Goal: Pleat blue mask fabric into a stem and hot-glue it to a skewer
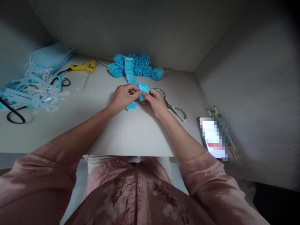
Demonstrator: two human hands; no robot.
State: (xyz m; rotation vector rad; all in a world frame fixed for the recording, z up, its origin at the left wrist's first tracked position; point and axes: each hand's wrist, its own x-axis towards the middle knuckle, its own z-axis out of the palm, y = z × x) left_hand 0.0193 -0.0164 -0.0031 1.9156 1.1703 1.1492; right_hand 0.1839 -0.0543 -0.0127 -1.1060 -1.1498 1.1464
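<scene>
Between my two hands, above the middle of the table, is a small folded piece of blue mask fabric (pixel 144 88). My left hand (pixel 125 95) pinches at its left edge with closed fingers. On the other side, my right hand (pixel 155 99) grips the piece between thumb and fingers. A stack of cut blue fabric pieces (pixel 130 70) runs back from just behind my left hand. One loose blue scrap (pixel 131 107) lies below my hands. Scissors (pixel 176 111) with pale handles rest to the right, their blade end partly hidden by my right hand.
Several blue fabric roses (pixel 143 60) on sticks lie at the back. Leftward are a yellow glue gun (pixel 83 67) with a black cord, piled face masks (pixel 50 56) and cut strips (pixel 30 90). At right, a lit phone (pixel 212 136) lies beside wooden sticks (pixel 233 145). Walls enclose the table.
</scene>
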